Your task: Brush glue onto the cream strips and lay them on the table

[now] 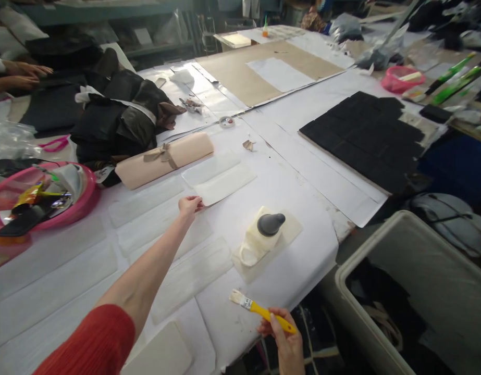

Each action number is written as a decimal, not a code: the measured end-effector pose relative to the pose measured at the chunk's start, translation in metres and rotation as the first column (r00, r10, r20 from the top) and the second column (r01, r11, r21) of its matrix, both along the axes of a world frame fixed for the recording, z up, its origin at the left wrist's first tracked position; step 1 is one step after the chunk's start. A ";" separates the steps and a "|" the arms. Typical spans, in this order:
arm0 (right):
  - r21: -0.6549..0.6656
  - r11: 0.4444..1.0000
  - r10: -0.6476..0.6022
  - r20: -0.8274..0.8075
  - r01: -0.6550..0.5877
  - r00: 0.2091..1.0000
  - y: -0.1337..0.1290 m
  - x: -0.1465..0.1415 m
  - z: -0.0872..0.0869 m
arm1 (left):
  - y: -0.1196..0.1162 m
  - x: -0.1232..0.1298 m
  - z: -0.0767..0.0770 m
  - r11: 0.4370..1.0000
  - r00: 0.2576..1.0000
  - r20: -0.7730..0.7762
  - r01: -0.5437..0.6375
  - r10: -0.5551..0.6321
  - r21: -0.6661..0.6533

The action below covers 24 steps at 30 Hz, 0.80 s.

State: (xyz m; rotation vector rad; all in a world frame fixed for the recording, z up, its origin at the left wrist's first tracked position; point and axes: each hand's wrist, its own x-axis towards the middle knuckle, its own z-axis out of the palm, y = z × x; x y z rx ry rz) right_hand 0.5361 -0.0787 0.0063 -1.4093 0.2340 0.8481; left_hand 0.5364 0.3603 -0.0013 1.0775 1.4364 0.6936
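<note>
My left hand [190,204] pinches the near left corner of a pale rectangular sheet piece [226,183] on the white-covered table. Between the fingers and thumb of my right hand [283,333] is a paintbrush [259,310] with a yellow handle, its whitish bristles pointing left just over the table's near edge. A cream plastic jug [258,239] with a grey conical cap stands on a pale sheet between the two hands. Several similar translucent strips [193,271] lie in rows around and under my left arm.
Behind the strips lies a tied beige roll [165,159]. A pink basket [92,192] of tools is at left, near a black heap [111,117]. Black sheets [365,135] lie at right. A large grey bin [404,221] stands below the right edge. Another person's hands [23,75] show far left.
</note>
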 end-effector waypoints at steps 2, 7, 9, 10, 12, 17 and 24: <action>-0.003 1.000 0.009 0.016 -0.009 1.000 0.005 0.005 0.003 | 0.004 0.001 0.001 1.000 0.998 -0.055 0.012 -0.012 0.011; -0.037 0.997 0.073 0.203 -0.067 0.976 0.020 0.027 0.014 | -0.003 -0.012 0.012 0.998 0.988 -0.149 0.041 -0.035 0.039; -0.061 0.993 0.116 0.323 -0.101 0.939 0.026 0.036 0.019 | -0.016 -0.031 0.017 0.996 0.984 -0.166 0.081 -0.072 0.049; -0.081 0.990 0.137 0.382 -0.115 0.914 0.029 0.040 0.022 | -0.026 -0.045 0.020 0.992 0.979 -0.171 0.117 -0.107 0.054; -0.144 0.978 0.205 0.507 -0.152 0.838 0.034 0.045 0.027 | -0.053 -0.082 0.025 0.964 0.952 -0.196 0.255 -0.237 0.075; -0.365 0.903 0.430 0.797 -0.228 0.425 0.045 0.048 0.040 | -0.144 -0.218 0.041 0.903 0.828 -0.383 0.429 -0.409 -0.038; -0.564 0.766 0.604 0.796 -0.309 0.044 0.069 0.052 0.030 | -0.263 -0.411 0.050 0.947 0.680 -0.659 0.236 -0.321 -0.218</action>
